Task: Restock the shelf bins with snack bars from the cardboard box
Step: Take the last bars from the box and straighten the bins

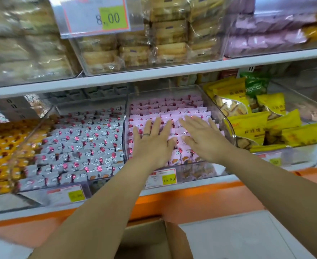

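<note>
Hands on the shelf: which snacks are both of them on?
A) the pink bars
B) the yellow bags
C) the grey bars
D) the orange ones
A: the left hand and the right hand both lie flat, with straight fingers, on the pink bars, not on the snacks to either side.

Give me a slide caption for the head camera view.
Left hand and right hand spread flat over pink snack bars in their clear bin, cardboard box below.
</note>
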`<state>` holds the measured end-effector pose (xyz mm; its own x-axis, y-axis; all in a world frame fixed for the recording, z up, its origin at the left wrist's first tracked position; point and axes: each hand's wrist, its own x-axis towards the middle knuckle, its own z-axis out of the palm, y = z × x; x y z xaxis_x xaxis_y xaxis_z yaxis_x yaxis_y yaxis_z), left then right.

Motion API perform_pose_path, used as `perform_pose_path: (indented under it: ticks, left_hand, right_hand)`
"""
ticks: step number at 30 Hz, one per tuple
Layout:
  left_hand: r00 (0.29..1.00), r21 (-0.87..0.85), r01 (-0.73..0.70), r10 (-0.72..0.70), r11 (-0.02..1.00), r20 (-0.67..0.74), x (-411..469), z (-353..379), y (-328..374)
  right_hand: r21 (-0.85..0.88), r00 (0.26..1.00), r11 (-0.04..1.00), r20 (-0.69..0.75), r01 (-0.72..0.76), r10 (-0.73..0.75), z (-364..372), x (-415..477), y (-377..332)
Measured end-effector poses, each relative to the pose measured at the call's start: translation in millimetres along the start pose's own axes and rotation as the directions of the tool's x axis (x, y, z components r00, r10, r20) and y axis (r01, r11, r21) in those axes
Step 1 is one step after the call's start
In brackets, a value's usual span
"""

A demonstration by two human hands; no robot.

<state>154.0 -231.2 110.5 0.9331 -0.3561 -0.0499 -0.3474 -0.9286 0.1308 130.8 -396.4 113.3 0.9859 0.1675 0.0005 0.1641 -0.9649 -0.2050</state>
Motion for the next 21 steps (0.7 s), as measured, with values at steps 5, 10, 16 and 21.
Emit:
perform_pose_path:
  ticks: [5,10,16,21]
  left_hand:
    - [0.984,0.003,-0.134,0.134,0.991,-0.114,-39,4,-1]
    - [0.986,0.021,-0.165,0.165,0.986,0.012,-33,12,-5]
    - [0.960,-0.015,-0.222,0.216,0.975,-0.179,-38,15,-3]
    - [0.904,0.067,-0.370,0.376,0.926,-0.204,-60,24,-7]
  right_hand:
    - [-0.026,0.990,0.999,-0.130,0.044,-0.047,-4,-43,-10]
    - [-0.027,0.997,0.997,-0.002,0.076,-0.076,10,-43,0]
    - [0.165,0.989,0.979,-0.112,0.116,-0.099,8,-49,1]
    - [-0.011,0.988,0.988,-0.009,0.157,-0.157,15,-64,12]
